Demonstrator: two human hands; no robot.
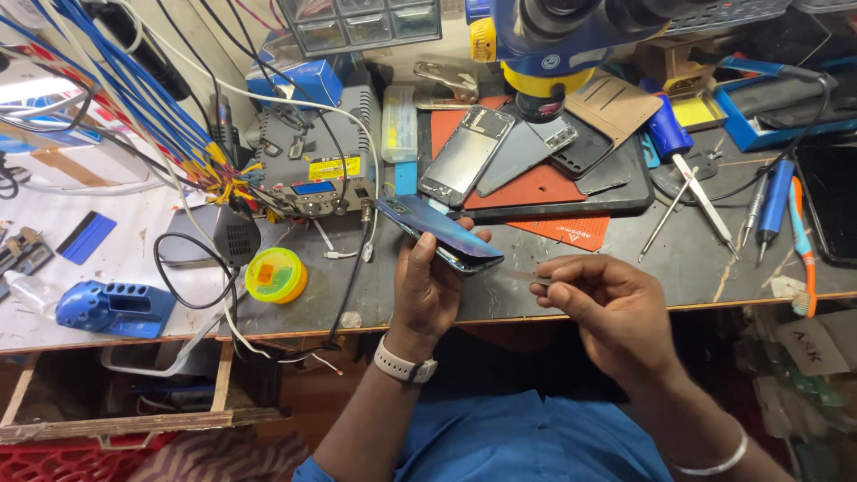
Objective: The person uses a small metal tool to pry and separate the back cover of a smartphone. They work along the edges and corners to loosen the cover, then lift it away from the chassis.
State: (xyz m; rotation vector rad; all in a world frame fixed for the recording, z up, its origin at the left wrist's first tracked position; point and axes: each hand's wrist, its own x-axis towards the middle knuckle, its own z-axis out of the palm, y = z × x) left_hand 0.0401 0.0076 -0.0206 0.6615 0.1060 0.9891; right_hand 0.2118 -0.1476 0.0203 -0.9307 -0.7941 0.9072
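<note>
Phone [439, 234] sits gripped in the left hand [427, 290], long axis slanting up and away leftward; right hand [607, 303] pinches a thin clear pick [527, 277] just beside its near end.

A small rectangular blue-lit display [313, 188] sits on the front of the grey bench unit, under a yellow rectangular label with dark print [334, 167]. Behind that unit lies a blue cardboard box [297, 81]. At the right table edge rests a dark flat glass screen panel [830, 198]. Below it, at the lower right, hangs a pale hand-lettered card tag [808, 346].
</note>
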